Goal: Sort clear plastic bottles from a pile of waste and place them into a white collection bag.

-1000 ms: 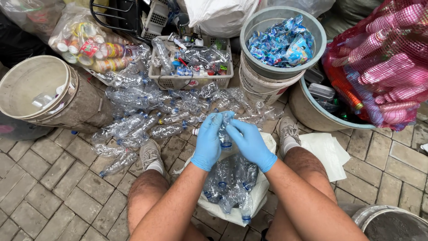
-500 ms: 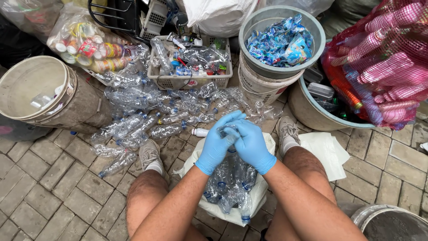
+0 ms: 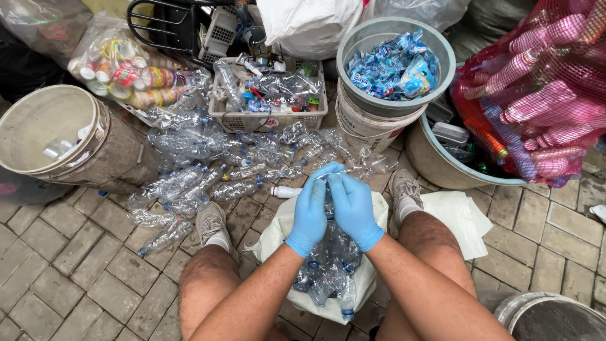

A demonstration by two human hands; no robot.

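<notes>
Both my hands wear blue gloves and meet above a white sack (image 3: 278, 235) between my knees. My left hand (image 3: 309, 213) and my right hand (image 3: 353, 208) press together, fingertips pinching a clear plastic bottle (image 3: 329, 191) that is mostly hidden between the palms. Several crushed clear bottles (image 3: 328, 281) with blue caps lie in the sack below. A small white bottle (image 3: 285, 191) lies on the paving just left of my left hand.
A heap of clear bottles (image 3: 202, 173) spreads ahead. Behind stand a white basket (image 3: 271, 119), a grey bucket (image 3: 353, 95) of blue labels, a tan bucket (image 3: 120, 155) on its side, a bag of cans (image 3: 126, 69), a red mesh bag (image 3: 536, 95) and a basin (image 3: 435, 165).
My hands have lifted and drawn together at the fingertips. The bottle that showed between them a second ago is now mostly covered by the gloves.
</notes>
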